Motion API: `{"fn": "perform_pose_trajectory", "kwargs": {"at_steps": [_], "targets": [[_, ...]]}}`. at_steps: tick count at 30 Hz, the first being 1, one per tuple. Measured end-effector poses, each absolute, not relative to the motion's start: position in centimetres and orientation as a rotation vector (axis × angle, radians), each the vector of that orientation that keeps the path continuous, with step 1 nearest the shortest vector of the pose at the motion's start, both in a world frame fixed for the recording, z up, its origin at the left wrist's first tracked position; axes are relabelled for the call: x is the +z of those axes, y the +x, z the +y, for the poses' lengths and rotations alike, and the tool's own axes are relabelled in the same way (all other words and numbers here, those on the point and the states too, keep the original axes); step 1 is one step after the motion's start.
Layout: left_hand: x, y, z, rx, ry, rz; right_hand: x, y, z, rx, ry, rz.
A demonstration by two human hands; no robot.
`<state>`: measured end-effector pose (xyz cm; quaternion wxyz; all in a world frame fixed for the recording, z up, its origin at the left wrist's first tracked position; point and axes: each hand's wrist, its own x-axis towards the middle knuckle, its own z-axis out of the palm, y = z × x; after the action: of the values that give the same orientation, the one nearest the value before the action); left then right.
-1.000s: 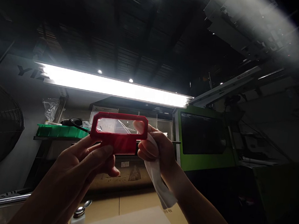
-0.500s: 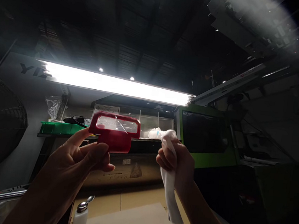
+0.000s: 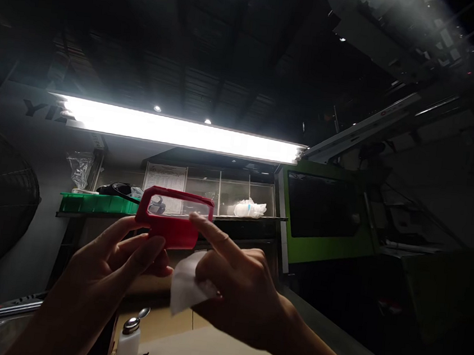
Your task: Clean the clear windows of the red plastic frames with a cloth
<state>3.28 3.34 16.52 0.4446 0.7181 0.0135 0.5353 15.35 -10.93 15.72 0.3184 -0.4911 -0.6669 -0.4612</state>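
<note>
- Left hand pinches red, windowed plastic frame, long axis sideways, tab down.
- Right hand clutches thin white cloth, index finger extended over frame.

The left hand is pinching between thumb and fingers; the right hand is pointing its index finger leftward, other fingers curling. Both forearms are slanting inward.

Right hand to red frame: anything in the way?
Nothing visible. The index fingertip of the right hand overlaps the window of the red frame; contact unclear. The white cloth in that hand hangs lower, outside that path.
</note>
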Motion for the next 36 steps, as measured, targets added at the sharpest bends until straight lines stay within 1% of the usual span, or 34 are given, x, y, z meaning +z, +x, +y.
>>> {"fn": "perform_pose_trajectory", "kwargs": {"at_steps": [5, 8, 11, 15, 17, 18, 20, 25, 30, 33, 36], "targets": [[16.0, 3.0, 3.4, 1.283, 1.73, 0.088, 15.5, 16.0, -10.5, -1.328, -1.359, -1.74], [15.7, 2.9, 3.6, 1.261, 1.646, 0.134, 15.0, 16.0, -10.7, -1.205, -1.208, -1.694], [15.4, 3.0, 3.8, 1.184, 1.526, 0.11, 14.6, 16.2, -10.9, -0.854, -1.008, -1.492], [14.5, 3.2, 4.1, 1.064, 1.386, 0.081, 14.5, 17.4, -10.0, -0.081, -0.763, -1.328], [14.1, 3.2, 3.9, 1.012, 1.383, 0.052, 14.4, 17.8, -9.2, 0.251, -0.626, -1.288], [13.9, 3.2, 3.8, 0.987, 1.403, 0.035, 14.3, 17.9, -8.8, 0.36, -0.564, -1.266], [13.6, 3.2, 3.6, 0.942, 1.467, 0.007, 14.1, 17.8, -8.2, 0.482, -0.466, -1.234], [13.0, 3.2, 3.1, 0.911, 1.513, 0.049, 13.5, 17.2, -8.1, 0.54, -0.371, -1.262], [11.9, 2.9, 3.3, 0.954, 1.417, 0.082, 12.4, 17.1, -8.2, 0.444, -0.505, -1.208], [9.9, 1.9, 4.3, 0.986, 1.306, 0.241, 10.8, 17.5, -8.4, 0.38, -0.596, -1.167], [6.3, -0.5, 5.6, 1.103, 1.124, 0.464, 7.9, 18.0, -9.0, 0.4, -0.768, -1.072]]}}
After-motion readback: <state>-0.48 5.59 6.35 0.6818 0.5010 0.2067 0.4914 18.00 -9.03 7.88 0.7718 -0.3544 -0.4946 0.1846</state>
